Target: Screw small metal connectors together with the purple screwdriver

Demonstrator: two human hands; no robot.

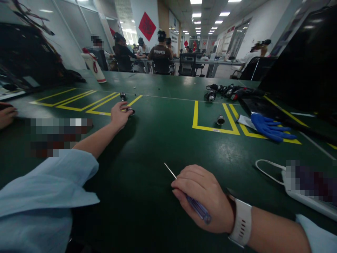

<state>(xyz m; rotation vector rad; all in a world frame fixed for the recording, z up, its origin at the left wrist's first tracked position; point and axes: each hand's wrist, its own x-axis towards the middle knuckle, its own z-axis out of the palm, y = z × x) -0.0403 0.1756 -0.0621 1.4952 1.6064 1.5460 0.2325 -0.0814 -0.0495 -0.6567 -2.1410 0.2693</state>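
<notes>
My right hand (202, 196) is closed around a screwdriver (198, 207) with a translucent purple handle; its thin metal shaft points up and to the left, above the green table. My left hand (120, 114) reaches out at the left, its fingers pinching a small round metal part (131, 111) beside a yellow-taped box. Just beyond that hand stands another small dark metal part (123, 96). Inside the yellow outline on the right sits a metal cup-shaped part (220, 119).
A blue glove (272, 128) lies at the right, with black cabled devices (223, 92) behind it. A white cylinder (96, 66) stands at the back left. A phone-like object (310, 189) lies at the right edge. Another person's hand (6, 114) shows at the far left.
</notes>
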